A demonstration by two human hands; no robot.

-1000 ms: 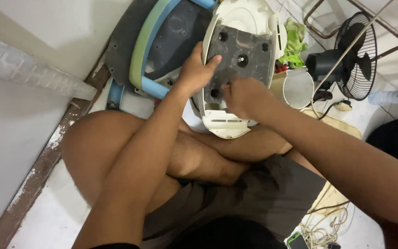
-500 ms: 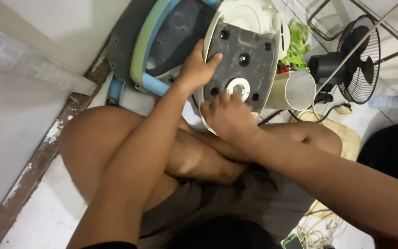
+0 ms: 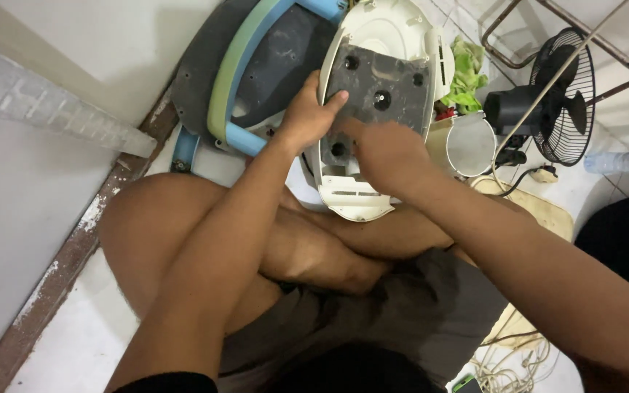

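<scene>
While the fingers of the left hand (image 3: 307, 120) curl over the left edge of the white appliance (image 3: 384, 109), the thumb lies flat on its grey bottom plate (image 3: 380, 84); this grip seems to keep the appliance steady, turned with its underside toward the person. The right hand (image 3: 387, 156) rests on the lower part of the same plate with fingers bent close together, fingertips hidden, so I cannot tell if they pinch something small there. The appliance leans on the person's crossed legs (image 3: 314, 247), its lower white rim near the knees, probably so both hands reach the plate easily. Just right of it stands a pale bucket (image 3: 471, 145), and I cannot see anything inside. Behind the bucket lies a green cloth (image 3: 467, 73). Further right stands a black fan (image 3: 555, 94), and a clear bottle (image 3: 624, 161) lies on the floor.
</scene>
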